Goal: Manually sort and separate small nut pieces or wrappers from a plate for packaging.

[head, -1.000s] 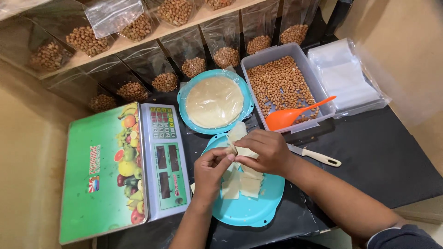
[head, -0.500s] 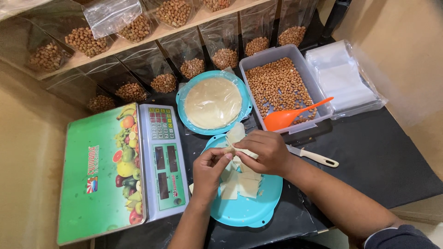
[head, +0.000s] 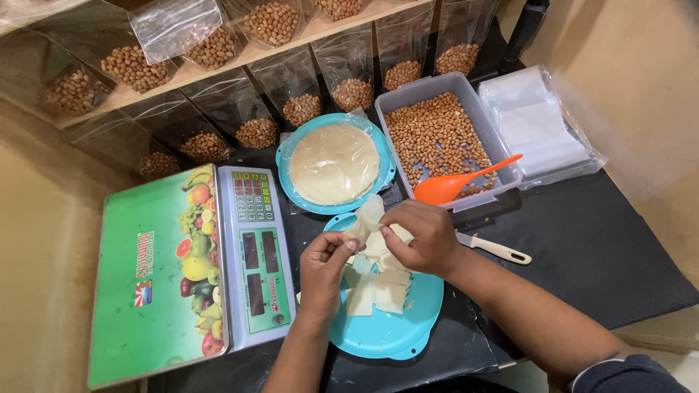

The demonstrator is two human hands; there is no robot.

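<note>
Hands meet over the near blue plate [head: 378, 342], which sits at the front of the dark surface [head: 597, 255] so the cut squares of pale dough [head: 382, 291] piled on it lie directly under the work. The left hand [head: 324, 269] is closed narrowly, fingertips pinching the lower edge of one thin dough piece [head: 366, 218], while the right hand [head: 422, 236] grips the same piece from the other side, lifting it just above the pile as if to peel it free from the others. A second blue plate [head: 291, 182] behind holds a round dough sheet [head: 333, 162] under clear film, likely to keep it from drying. Beside it a grey tub [head: 502, 156] of peanuts carries an orange scoop [head: 455, 185] resting handle-out within reach. A white-handled knife [head: 495, 249] lies just right of the near plate. The scale [head: 189, 269] stands at the left.
</note>
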